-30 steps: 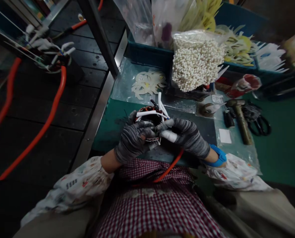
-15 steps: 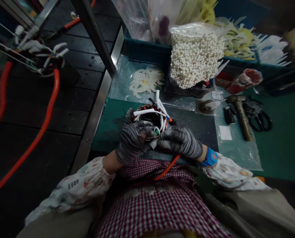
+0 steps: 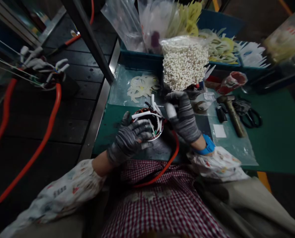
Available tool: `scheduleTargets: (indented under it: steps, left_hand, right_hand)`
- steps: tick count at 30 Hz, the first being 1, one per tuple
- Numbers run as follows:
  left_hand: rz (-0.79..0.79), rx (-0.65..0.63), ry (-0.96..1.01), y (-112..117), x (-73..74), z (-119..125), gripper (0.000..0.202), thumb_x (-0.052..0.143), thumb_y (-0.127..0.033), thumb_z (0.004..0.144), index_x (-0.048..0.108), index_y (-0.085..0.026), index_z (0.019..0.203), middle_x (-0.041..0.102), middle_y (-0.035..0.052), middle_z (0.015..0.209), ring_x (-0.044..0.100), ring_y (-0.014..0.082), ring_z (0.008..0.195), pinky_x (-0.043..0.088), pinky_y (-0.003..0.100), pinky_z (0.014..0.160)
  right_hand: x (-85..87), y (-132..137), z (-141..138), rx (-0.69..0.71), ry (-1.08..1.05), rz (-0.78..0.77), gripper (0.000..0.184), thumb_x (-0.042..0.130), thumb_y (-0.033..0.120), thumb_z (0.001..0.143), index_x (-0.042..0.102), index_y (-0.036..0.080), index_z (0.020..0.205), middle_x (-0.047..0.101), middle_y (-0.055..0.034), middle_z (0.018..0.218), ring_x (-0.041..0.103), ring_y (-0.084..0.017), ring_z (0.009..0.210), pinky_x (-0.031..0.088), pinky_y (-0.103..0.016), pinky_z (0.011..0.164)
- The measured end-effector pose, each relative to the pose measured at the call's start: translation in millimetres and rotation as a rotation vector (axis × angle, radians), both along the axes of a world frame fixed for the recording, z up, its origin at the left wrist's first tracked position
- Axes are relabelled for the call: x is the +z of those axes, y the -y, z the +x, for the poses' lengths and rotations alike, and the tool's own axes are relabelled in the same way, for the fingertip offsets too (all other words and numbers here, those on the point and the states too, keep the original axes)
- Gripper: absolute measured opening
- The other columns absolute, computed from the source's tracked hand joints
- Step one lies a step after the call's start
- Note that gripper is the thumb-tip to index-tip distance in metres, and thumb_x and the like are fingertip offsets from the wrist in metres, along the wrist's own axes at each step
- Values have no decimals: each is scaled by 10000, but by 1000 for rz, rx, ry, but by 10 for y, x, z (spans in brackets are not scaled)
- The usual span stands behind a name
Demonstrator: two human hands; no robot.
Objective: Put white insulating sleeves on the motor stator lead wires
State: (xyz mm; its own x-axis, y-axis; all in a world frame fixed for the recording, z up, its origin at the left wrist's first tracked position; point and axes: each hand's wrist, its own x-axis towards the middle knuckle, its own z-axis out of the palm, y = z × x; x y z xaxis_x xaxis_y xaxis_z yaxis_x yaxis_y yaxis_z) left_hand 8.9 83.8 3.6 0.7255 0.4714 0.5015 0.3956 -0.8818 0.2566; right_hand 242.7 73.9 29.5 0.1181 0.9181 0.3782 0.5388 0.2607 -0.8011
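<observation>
A ring-shaped wound motor stator rests on the dark mat, with white sleeved leads crossing its top and standing up at its far side. My left hand, in a grey striped glove, grips its near left side, fingers over the rim. My right hand, gloved alike, is raised right of the stator, apart from it. Its fingers are bent, with a gap between them and the white-tipped thumb; I see nothing held. An orange cable curves from beneath this hand toward my lap.
Beyond the hands sit a bag of small white pieces and flat pale plastic pieces. A hammer, scissors and a red cup lie to the right. A metal post rises at the bench's left edge.
My right hand has left the stator and moved up and away toward the bag. The left hand's fingers have spread over the rim. The orange cable now bows out to the right.
</observation>
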Motion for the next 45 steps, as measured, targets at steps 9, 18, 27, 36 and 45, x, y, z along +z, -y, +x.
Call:
scheduleTargets:
  steps: [9, 18, 27, 36, 45]
  left_hand:
    - [128, -231, -233, -256, 454, -263, 453, 557, -93, 1062, 725, -338, 1404, 804, 27, 1345, 771, 233, 1192, 657, 326, 884]
    - [364, -119, -296, -51, 473, -354, 283, 622, -102, 1008, 782, -247, 1190, 835, 58, 1272, 741, 249, 1232, 548, 432, 1088]
    - [302, -108, -103, -206, 13, -258, 217, 790, -465, 1014, 735, -256, 1041, 835, 16, 1282, 650, 269, 1462, 396, 532, 1338]
    - [175, 264, -1, 194, -151, 34, 219, 860, -394, 951, 702, -301, 1070, 851, 5, 1104, 702, 296, 1376, 398, 598, 1313]
    - [102, 241, 51, 104, -220, 17, 155, 812, -371, 948, 703, -318, 1044, 838, -55, 1065, 729, 302, 1322, 259, 710, 1380]
  right_hand:
    - [-177, -275, 216, 391, 147, -193, 531, 795, 343, 906, 710, 195, 1409, 785, -138, 1361, 749, -318, 1176, 613, -513, 1091]
    - [29, -835, 297, 754, 259, -150, 420, 859, 357, 911, 778, 217, 1298, 830, -88, 1229, 780, -264, 1042, 663, -450, 958]
    - [525, -1257, 524, -17, 599, 165, 173, 872, 300, 937, 807, 146, 983, 759, -76, 1431, 477, -410, 1538, 304, -663, 1295]
    - [760, -826, 351, 74, 447, 106, 84, 823, 237, 980, 791, 180, 1033, 807, -127, 1198, 742, -284, 1139, 586, -484, 1076]
    - [708, 664, 458, 98, 30, -148, 156, 714, 529, 1053, 733, 379, 1088, 804, -44, 980, 764, -295, 868, 629, -474, 758]
